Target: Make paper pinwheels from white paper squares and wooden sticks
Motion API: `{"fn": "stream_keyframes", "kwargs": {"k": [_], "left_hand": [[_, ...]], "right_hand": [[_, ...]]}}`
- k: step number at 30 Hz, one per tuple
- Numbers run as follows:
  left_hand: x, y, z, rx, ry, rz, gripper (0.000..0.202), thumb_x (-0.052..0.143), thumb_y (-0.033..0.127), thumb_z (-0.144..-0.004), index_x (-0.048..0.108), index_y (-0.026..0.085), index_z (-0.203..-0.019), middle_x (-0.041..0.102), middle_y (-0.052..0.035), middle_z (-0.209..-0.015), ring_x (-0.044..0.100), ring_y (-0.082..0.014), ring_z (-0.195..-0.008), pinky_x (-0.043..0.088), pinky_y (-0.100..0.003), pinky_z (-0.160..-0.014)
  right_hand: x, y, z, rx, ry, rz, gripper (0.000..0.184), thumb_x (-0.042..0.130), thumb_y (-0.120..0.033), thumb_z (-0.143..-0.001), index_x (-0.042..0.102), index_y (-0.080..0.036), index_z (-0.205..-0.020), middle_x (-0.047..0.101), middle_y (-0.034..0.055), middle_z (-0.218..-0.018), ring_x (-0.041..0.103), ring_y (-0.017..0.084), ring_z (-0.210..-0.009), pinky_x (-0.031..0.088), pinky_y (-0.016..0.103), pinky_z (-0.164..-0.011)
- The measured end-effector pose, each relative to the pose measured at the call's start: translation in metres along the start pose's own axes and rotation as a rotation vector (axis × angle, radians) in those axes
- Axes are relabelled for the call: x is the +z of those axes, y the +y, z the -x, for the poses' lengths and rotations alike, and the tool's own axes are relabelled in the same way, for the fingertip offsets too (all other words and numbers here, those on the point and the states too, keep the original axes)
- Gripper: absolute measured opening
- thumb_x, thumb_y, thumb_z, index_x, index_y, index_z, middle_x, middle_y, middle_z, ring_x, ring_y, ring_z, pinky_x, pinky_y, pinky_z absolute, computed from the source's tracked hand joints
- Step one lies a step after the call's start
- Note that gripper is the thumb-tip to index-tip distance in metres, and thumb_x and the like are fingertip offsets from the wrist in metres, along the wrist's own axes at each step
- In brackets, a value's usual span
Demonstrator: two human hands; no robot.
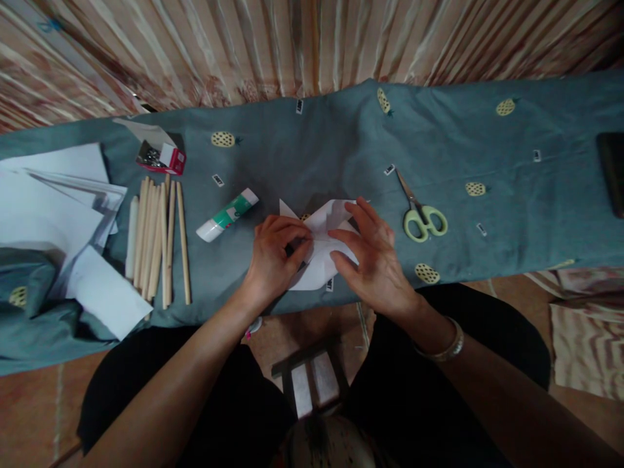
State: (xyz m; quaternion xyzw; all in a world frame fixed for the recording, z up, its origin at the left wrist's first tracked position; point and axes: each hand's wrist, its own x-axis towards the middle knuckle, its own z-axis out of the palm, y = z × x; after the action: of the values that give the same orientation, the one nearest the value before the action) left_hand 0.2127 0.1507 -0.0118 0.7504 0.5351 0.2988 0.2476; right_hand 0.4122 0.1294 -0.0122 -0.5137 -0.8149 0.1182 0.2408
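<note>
A white folded paper piece (319, 263) with pointed, curved flaps rests on the cloth in front of me. My left hand (275, 253) is closed in a pinch on its left side, thumb against fingertips near the middle. Over the right side, my right hand (373, 250) has its fingers spread, the fingertips touching the flaps. Part of the paper is hidden beneath both hands. To the left lies a glue stick (228, 215) with a green and white label. Scissors (420, 214) with light green handles lie to the right, blades pointing away from me.
Several wooden sticks (158, 240) lie at the left, beside white paper sheets (53, 201). Behind them stands an open red and white box (168, 158) of small metal pieces. A dark object (611, 172) sits at the far right of the pineapple-patterned cloth (517, 214). A curtain (312, 45) hangs behind.
</note>
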Motion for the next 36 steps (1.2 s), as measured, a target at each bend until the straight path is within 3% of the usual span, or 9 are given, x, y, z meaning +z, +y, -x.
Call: {"fn": "stream_keyframes", "kwargs": {"k": [4,11,22,36], "left_hand": [[-0.0003,0.0004,-0.0001,-0.006,-0.013,-0.008,0.009,0.063,0.023,-0.087,0.070,0.022,-0.083,0.073,-0.0033,-0.096,0.062,-0.0227,-0.097,0.044,-0.041,-0.090],[0.0005,0.0010,-0.0004,-0.010,-0.011,-0.014,0.008,0.064,0.023,-0.086,0.071,0.023,-0.082,0.073,-0.0030,-0.095,0.062,-0.0229,-0.098,0.044,-0.041,-0.091],[0.0000,0.0036,-0.0011,-0.033,-0.026,-0.020,0.007,0.064,0.021,-0.084,0.070,0.023,-0.081,0.073,-0.0030,-0.096,0.062,-0.0237,-0.099,0.044,-0.043,-0.092],[0.0009,0.0036,-0.0016,-0.030,-0.027,-0.031,0.008,0.064,0.022,-0.085,0.070,0.023,-0.080,0.073,-0.0029,-0.096,0.062,-0.0240,-0.099,0.044,-0.043,-0.091]], "right_hand": [[-0.0003,-0.0003,0.0003,0.011,0.002,0.006,0.029,0.055,-0.029,-0.094,0.060,-0.024,-0.122,0.044,0.0126,-0.152,0.032,0.034,-0.147,0.037,0.058,-0.113],[-0.0005,-0.0005,0.0007,0.010,-0.005,-0.042,0.034,0.053,-0.027,-0.093,0.057,-0.027,-0.127,0.041,0.0080,-0.155,0.029,0.034,-0.149,0.032,0.059,-0.115],[-0.0013,-0.0012,0.0003,-0.031,0.000,-0.025,0.020,0.054,-0.024,-0.093,0.068,-0.024,-0.108,0.040,0.0070,-0.156,0.028,0.033,-0.148,0.032,0.056,-0.114],[-0.0019,-0.0044,0.0000,-0.051,-0.006,-0.018,0.023,0.049,-0.022,-0.096,0.072,-0.024,-0.101,0.043,0.0058,-0.154,0.029,0.031,-0.148,0.032,0.054,-0.113]]}}
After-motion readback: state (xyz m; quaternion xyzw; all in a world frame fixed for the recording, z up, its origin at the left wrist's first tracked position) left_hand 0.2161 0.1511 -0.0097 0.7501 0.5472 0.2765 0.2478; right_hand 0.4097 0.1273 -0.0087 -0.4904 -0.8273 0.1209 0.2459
